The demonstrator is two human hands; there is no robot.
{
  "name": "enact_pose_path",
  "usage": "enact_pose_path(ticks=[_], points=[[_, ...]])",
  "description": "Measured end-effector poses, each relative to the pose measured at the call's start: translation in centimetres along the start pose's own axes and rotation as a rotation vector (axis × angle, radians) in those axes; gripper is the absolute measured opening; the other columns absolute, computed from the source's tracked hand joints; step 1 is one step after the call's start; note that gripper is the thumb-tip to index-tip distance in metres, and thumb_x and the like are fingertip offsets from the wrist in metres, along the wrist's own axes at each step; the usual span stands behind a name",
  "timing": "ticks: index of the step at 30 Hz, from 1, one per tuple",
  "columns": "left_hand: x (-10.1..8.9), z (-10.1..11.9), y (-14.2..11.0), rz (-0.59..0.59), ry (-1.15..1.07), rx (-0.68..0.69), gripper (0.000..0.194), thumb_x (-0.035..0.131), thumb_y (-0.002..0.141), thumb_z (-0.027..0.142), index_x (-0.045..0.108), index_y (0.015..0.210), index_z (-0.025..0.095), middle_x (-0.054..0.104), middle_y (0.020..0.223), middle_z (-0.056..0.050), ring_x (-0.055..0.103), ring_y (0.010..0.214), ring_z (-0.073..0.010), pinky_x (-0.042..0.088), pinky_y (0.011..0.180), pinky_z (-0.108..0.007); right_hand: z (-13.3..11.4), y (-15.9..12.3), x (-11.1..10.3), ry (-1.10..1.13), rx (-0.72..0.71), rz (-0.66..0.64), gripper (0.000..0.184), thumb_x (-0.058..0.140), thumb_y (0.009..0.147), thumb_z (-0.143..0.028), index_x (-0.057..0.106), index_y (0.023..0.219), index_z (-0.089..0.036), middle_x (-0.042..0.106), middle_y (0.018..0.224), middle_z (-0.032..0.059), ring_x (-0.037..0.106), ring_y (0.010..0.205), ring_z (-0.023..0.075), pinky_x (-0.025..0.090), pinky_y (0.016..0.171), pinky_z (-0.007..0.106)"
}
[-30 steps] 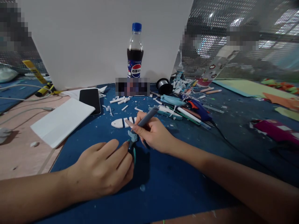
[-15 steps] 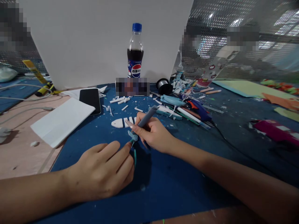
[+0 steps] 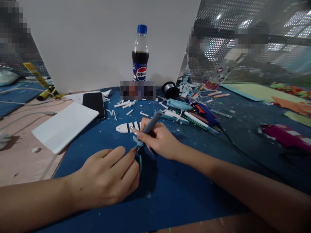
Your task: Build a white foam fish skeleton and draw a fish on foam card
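Observation:
My left hand point(image 3: 110, 176) is closed, thumb and finger pinching the teal end of a small light-blue piece with dark dots point(image 3: 139, 141). A curved teal strip point(image 3: 140, 164) shows beside its fingers; whether it joins that piece I cannot tell. My right hand point(image 3: 161, 139) is wrapped round a grey pen point(image 3: 153, 121), slanted with its upper end to the right. The pen's lower end is hidden behind the fingers, close to the dotted piece. Just beyond, a white fish-shaped cutout in segments point(image 3: 121, 128) lies on the blue mat point(image 3: 175, 200), partly covered by my right hand.
White scraps point(image 3: 125, 104), a wire spool point(image 3: 170, 90) and a cola bottle point(image 3: 140, 61) are at the back. Right of centre lie pens and a blue glue gun point(image 3: 206, 114) with its cord. A phone point(image 3: 94, 105) and folded white paper point(image 3: 65, 126) lie left.

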State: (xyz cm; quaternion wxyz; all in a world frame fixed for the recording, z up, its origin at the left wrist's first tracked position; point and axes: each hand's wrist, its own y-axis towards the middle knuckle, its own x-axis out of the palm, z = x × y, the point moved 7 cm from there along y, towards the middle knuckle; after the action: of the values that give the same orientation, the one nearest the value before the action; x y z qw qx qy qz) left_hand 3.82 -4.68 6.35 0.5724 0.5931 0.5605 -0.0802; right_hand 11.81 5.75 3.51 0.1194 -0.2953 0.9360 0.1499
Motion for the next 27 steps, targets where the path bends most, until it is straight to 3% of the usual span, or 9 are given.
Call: enact_pose_path(ticks=[27], points=[[0.03,-0.03,0.07,0.007,-0.005,-0.004,0.021,0.055,0.082,0.014,0.064,0.063,0.012,0.067,0.061,-0.006,0.061,0.050,-0.0205,0.043,0.031,-0.028,-0.17,-0.10,0.09,-0.030,-0.029,-0.021,0.032,0.054,0.089,-0.033,0.035,0.065,-0.021,0.033,0.051,-0.0080,0.033,0.047,0.0082,0.028,0.049,0.024]])
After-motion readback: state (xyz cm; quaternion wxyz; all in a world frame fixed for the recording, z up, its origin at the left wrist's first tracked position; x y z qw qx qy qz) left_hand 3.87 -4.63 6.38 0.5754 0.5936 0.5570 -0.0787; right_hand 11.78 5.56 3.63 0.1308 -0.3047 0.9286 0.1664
